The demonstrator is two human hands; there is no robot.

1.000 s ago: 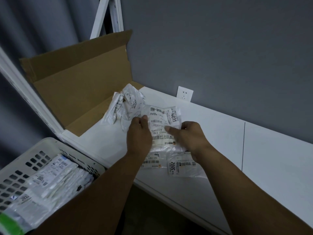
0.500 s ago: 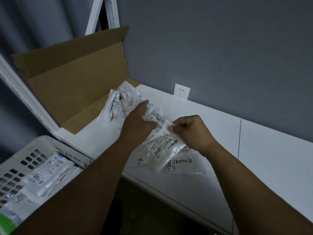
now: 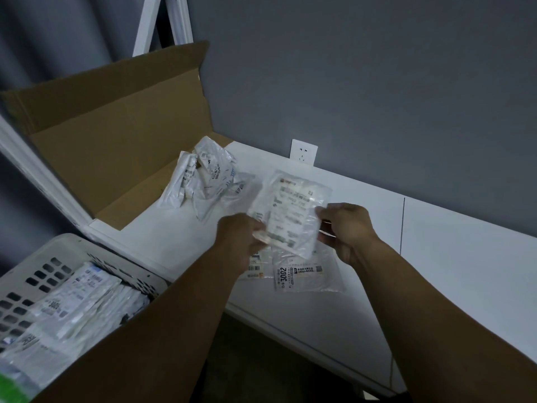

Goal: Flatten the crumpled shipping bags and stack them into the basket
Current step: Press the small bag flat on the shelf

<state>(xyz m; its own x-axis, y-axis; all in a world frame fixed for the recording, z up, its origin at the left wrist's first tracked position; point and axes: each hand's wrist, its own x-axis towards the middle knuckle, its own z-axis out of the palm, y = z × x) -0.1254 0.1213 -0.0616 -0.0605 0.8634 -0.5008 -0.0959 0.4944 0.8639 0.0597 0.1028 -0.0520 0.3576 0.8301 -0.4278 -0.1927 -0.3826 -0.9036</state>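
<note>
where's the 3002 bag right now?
Head view, centre: the 3002 bag lies flat on the white table near its front edge, just below the held bag gripped by the left hand and right hand.

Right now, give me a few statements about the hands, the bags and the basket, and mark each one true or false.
1. The left hand and the right hand both hold one bag above the table. True.
2. The basket is empty. False: flattened bags lie stacked in it.
3. A flat bag labelled 3002 lies on the table. True.
4. The crumpled bags sit inside the basket. False: they lie on the table by the cardboard box.
</note>
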